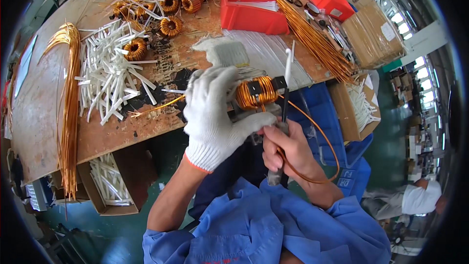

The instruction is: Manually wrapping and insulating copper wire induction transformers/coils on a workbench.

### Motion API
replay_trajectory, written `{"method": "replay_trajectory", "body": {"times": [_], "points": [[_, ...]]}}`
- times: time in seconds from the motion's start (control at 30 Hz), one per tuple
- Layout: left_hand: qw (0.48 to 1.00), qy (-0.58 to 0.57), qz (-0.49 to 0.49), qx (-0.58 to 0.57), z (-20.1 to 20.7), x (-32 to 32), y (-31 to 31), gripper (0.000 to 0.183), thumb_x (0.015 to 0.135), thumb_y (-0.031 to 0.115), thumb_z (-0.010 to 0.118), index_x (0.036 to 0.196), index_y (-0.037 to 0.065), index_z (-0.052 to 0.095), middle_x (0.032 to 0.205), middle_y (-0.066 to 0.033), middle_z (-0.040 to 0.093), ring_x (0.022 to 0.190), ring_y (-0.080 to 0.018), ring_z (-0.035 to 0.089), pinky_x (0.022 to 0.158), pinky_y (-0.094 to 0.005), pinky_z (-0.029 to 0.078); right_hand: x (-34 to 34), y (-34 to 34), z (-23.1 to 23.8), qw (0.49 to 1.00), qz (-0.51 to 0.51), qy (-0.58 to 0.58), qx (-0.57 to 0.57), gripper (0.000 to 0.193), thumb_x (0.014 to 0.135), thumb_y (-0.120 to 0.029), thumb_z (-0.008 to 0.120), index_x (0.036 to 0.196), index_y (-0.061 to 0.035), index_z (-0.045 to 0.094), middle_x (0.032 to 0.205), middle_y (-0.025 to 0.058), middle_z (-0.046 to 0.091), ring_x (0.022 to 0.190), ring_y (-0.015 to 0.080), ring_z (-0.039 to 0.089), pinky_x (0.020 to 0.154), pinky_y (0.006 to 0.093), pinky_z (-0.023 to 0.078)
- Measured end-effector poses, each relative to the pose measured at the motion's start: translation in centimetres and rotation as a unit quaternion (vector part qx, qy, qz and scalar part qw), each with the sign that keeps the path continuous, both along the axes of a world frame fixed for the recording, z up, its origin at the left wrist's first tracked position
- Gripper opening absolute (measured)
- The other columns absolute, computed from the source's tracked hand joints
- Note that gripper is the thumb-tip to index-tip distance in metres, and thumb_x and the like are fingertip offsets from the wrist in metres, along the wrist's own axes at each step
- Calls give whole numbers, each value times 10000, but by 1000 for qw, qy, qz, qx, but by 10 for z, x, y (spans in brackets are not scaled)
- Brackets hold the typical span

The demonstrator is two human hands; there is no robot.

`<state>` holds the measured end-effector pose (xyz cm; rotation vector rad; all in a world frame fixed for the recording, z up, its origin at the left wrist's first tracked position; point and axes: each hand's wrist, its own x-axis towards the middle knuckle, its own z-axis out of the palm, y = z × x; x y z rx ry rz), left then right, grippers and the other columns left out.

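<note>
My left hand [217,112], in a white knit glove, grips a ring-shaped coil wound with copper wire [256,92] just in front of the wooden bench edge. My bare right hand [288,149] is closed around a dark-handled tool [285,112] that stands upright against the coil's right side, with a white strip at its top. A loose length of copper wire [327,142] loops from the coil down past my right wrist. Another wire end [156,108] sticks out to the left over the bench.
The wooden bench [44,112] carries a heap of white sleeves [110,71], several finished copper coils [166,5], long bundles of copper wire [71,102], red bins [251,7] and cardboard boxes [117,181]. A blue crate [317,112] stands at my right. A person [415,198] crouches at far right.
</note>
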<state>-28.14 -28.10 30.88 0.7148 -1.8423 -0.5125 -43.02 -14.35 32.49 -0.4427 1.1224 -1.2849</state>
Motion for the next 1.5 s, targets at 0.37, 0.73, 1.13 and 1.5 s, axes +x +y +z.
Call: {"method": "replay_trajectory", "body": {"times": [0.37, 0.73, 1.13, 1.5], "points": [[985, -5, -158, 68, -21, 5, -27, 648, 667, 285, 968, 1225, 43, 745, 1247, -147, 738, 1227, -357, 674, 1162, -505, 408, 5, -7, -3, 991, -2, 118, 64, 255, 1107, -181, 606, 965, 26, 655, 526, -21, 479, 411, 61, 424, 398, 279, 359], [983, 27, -165, 73, -30, 0, -32, 722, 625, 276, 994, 1253, 43, 726, 1248, -137, 737, 1235, -359, 683, 1143, -517, 439, 8, 0, -10, 987, 3, 157, 29, 320, 1115, -142, 537, 870, 58, 585, 534, -8, 415, 403, 70, 397, 386, 297, 364], [980, 32, -175, 83, -33, 0, -34, 688, 642, 289, 976, 1231, 37, 727, 1218, -146, 731, 1201, -376, 678, 1110, -508, 460, 6, -1, -13, 988, -3, 155, 19, 304, 1113, -170, 587, 915, 51, 648, 564, -12, 508, 445, 49, 436, 407, 274, 347], [976, 38, -194, 88, -37, -1, -34, 672, 665, 273, 948, 1259, 49, 723, 1226, -129, 729, 1219, -357, 666, 1111, -492, 441, -1, -4, -13, 984, 5, 173, 39, 301, 1100, -145, 604, 866, 39, 648, 558, -11, 522, 445, 52, 458, 408, 271, 349]]}}
